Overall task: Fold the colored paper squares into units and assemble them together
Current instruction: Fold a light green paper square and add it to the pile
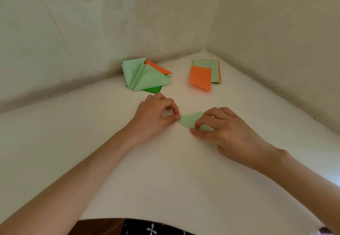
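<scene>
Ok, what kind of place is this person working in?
Probably a home craft corner: a white table set into a corner of pale patterned walls, with folded paper triangles and a stack of paper squares.

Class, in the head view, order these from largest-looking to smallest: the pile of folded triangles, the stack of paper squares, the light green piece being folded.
1. pile of folded triangles
2. stack of paper squares
3. light green piece, though the right hand hides part of it, so its place is unsure.

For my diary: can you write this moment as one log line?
folding; left hand pinches light green paper; right hand pinches it; triangles back left; squares back right
</scene>
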Available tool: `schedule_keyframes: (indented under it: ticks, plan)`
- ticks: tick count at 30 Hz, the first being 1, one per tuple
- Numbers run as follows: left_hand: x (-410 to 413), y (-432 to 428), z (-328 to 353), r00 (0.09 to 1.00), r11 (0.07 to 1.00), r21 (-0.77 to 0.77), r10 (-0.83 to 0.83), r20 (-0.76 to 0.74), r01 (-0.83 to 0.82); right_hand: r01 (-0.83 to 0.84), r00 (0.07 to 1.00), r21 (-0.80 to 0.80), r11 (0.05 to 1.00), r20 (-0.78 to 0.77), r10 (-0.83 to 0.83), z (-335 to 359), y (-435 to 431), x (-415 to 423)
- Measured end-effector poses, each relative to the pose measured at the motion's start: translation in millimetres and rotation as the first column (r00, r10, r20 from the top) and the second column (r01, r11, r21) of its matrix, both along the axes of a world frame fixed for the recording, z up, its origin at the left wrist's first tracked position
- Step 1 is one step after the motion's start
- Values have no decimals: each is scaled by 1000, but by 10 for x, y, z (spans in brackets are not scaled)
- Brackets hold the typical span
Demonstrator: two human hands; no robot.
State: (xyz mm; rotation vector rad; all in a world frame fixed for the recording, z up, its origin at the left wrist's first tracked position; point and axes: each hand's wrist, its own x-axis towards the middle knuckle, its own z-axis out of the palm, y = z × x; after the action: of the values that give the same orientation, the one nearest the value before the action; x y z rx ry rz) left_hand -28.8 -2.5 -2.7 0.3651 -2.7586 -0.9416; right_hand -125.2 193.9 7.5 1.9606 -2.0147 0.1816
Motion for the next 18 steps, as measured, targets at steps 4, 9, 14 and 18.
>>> schedule_keyframes:
  ticks: [4, 9, 14, 18]
  plan:
    - [4, -5, -25, 1000, 1000, -11, 7, -20, -7, 97, 987, -6, 995, 128, -96, -78, 269, 59]
    - [12, 1, -34, 999, 1000, -20, -1, -35, 0, 129, 980, -105, 986, 165, -111, -5, 457, 125]
    - [27, 14, -26, 998, 999, -32, 2, -66, -5, 226, 962, -162, 961, 194, -193, 1, 68, 169]
    - [70, -46, 18, 998, 971, -236, 18, -59, -31, 207, 972, -100, 973, 134, -193, -143, -65, 166]
